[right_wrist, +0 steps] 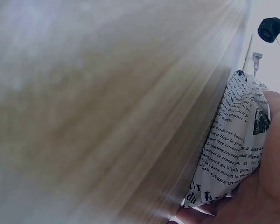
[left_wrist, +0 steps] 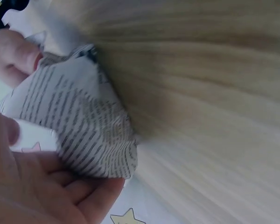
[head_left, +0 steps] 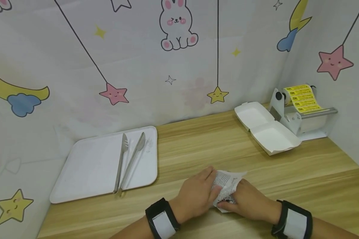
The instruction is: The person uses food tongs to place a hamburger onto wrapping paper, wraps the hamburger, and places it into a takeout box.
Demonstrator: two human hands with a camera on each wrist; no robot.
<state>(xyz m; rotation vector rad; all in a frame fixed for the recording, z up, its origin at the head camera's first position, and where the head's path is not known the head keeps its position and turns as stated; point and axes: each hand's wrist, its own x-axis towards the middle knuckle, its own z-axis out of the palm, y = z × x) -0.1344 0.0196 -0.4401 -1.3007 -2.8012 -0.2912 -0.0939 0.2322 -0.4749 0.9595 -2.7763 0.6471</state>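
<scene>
White backdrop with printed stars, moons and a rabbit stands behind your wood-grain table. On the table's near part, between your two hands, is a folded piece of newsprint-patterned paper. Your left hand is partly closed around its left side, with the fingers lightly bent along it and the thumb reaching across the near face. Your right hand grips the other side more tightly: the thumb lies low on the near side, while the fingers are mostly hidden by the paper. You cannot tell from these views what is inside. Both your forearms come in from the near edge and angle inward, each wearing a black wristband. Left of your hands, metal tongs lie on a white tray; farther right, an open clamshell box sits beside a label dispenser.
</scene>
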